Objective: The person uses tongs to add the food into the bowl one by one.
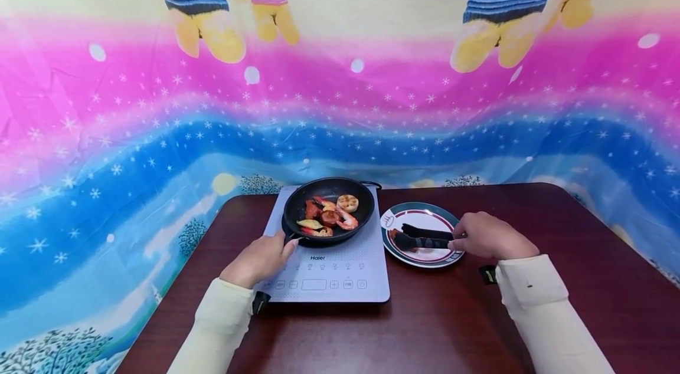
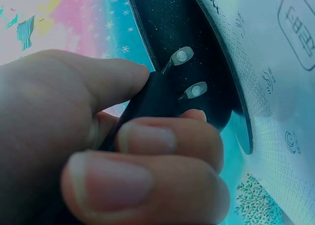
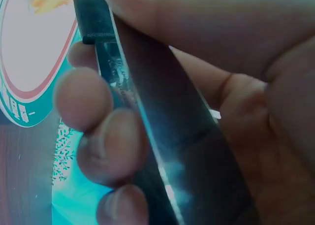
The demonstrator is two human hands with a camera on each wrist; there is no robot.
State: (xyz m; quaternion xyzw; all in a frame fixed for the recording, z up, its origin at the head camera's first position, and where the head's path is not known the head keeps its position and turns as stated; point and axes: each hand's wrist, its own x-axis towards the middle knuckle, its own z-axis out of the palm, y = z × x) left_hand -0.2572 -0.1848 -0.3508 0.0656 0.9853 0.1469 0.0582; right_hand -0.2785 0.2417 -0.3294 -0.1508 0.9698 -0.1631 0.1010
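My left hand (image 1: 260, 259) grips the black handle (image 2: 153, 99) of a frying pan (image 1: 329, 186), thumb on top and fingers curled round it. In the pan lie a shrimp (image 1: 347, 220), a round slice with grill marks (image 1: 347, 203), and several red and yellow food pieces. My right hand (image 1: 491, 236) holds black-tipped tongs (image 1: 425, 242), their metal arms (image 3: 172, 102) between thumb and fingers. The tips are over the left part of a plate (image 1: 419, 209), beside a reddish-brown piece (image 1: 394, 235), partly hidden by them.
The pan sits on a white induction cooktop (image 1: 345, 271), its touch panel facing me. A black cord (image 1: 372, 184) shows behind the pan. The plate is on the dark wooden table (image 1: 435, 327) right of the cooktop. A printed cloth (image 1: 340, 102) hangs behind the table.
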